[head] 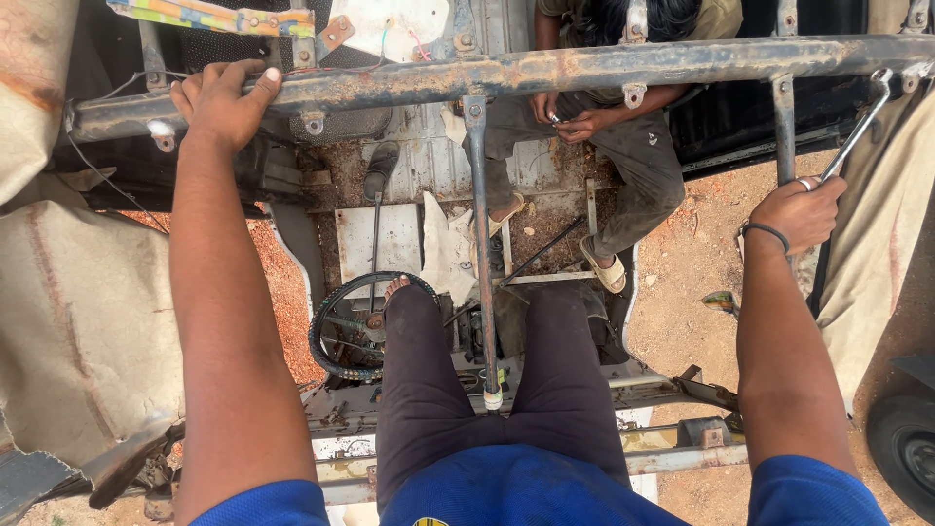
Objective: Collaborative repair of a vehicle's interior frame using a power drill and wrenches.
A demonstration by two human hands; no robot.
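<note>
The left hand [222, 100] is clasped over the rusty horizontal frame bar [545, 70], fingers curled across its top. The right hand [801, 210] is closed around the handle of a long metal wrench [857, 127], whose far end sits at the bar's right end, by a vertical strut [784, 117]. Below, a steering wheel [353, 326] lies beside the person's bare foot [395, 286], and a thin upright rod [481, 244] rises between the dark-trousered legs. Another person crouches beyond the bar, their hands [570, 121] together over something too small to make out; their head is hidden by the bar. Canvas sheeting [78, 312] hangs at the left.
</note>
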